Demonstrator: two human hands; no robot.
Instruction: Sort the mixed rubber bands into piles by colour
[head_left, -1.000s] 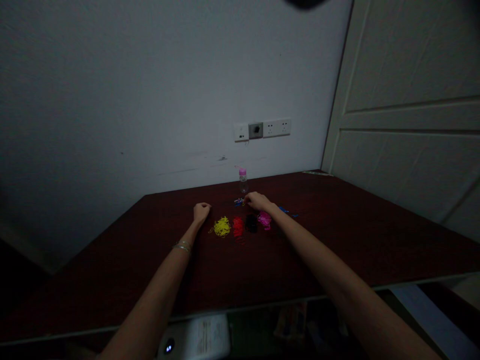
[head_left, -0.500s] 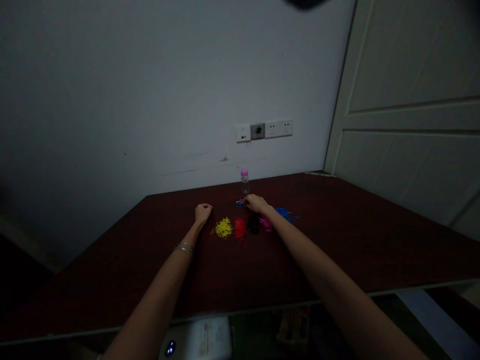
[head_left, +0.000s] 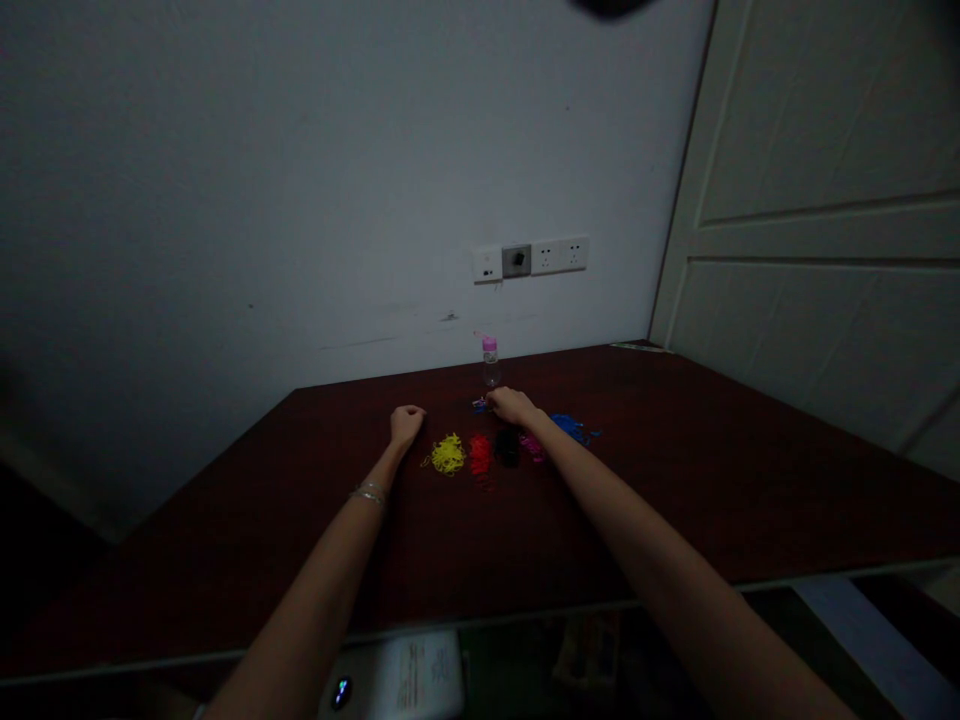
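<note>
My left hand rests curled on the dark red table, left of a pile of yellow rubber bands; nothing shows in its fingers. Farther forward, my right hand reaches to a small mixed-colour cluster, its fingers closed and pointing down at the cluster's right side. Whatever the fingertips hold is too small to make out. Between my forearms lie a red pile, a black pile and a magenta pile, the last partly covered by my right wrist. Beyond that arm is a blue pile.
A small clear bottle with a pink top stands just behind the cluster, near the wall. Sockets are set in the wall above. A white panelled door stands at the right. Below the table's front edge is a white device with a lit display.
Hardly anything differs. My right hand stays at the mixed cluster with a very slight shift of the fingers; my left hand and the piles keep their places.
</note>
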